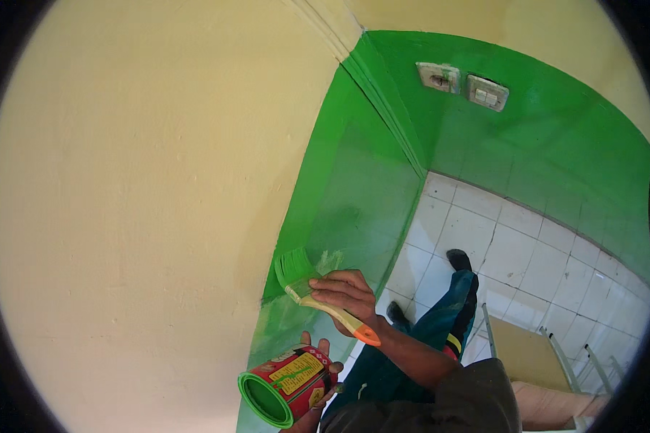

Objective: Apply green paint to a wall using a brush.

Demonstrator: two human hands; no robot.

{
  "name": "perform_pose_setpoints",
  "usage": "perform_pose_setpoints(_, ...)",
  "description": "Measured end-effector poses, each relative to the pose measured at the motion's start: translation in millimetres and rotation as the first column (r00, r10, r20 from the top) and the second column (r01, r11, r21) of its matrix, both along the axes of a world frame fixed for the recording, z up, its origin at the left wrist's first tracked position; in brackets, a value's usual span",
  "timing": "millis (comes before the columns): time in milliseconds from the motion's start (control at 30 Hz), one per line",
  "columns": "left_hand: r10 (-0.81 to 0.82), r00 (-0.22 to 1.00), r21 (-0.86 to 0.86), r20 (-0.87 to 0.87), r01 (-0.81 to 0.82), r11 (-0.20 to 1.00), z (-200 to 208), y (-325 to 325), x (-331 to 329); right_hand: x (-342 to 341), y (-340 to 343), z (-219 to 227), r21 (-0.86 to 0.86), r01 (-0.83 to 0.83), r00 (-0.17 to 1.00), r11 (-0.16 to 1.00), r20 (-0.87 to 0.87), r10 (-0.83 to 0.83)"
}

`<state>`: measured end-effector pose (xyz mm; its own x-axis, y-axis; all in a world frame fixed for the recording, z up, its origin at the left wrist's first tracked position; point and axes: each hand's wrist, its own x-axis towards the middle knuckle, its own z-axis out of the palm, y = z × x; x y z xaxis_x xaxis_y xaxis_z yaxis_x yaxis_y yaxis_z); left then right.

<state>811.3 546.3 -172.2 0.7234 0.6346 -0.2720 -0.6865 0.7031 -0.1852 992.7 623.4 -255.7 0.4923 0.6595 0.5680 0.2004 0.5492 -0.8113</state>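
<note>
Right grip (349, 294) clasping an orange-tipped wooden paintbrush (298, 289), left grip (321, 408) a red cylindrical tin (296, 379), light strokes should avoid drips.

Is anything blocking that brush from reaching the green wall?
Nothing visible: the right hand holds the brush with its bristles at the green wall, touching or nearly so. The paint can in the left hand is clear of them.

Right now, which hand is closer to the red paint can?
Left: the left hand holds the paint can itself. The right hand is apart from it, higher in the picture, gripping the paintbrush.
</note>
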Motion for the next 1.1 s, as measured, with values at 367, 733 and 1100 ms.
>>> perform_pose_setpoints(367, -0.085, 0.995, 0.02, 0.048, 0.084, 0.996, -14.5, -9.0, -70.6, -63.3, -29.7, -10.5, 0.056, 0.004, 1.0, 0.998, -0.019, -0.003)
perform_pose_setpoints(733, -0.121, 0.99, -0.025, 0.067, 0.123, 0.992, -9.5, -24.1, -116.9, -91.5, -63.2, -0.6, 0.033, -0.118, 0.981, 0.992, -0.152, 0.122)
perform_pose_setpoints(1100, -0.121, 0.992, 0.04, 0.041, 0.12, 0.992, 5.3, -37.1, -101.3, -59.9, -46.8, -14.6, -0.078, -0.51, 0.617, 0.857, -0.727, 0.3)
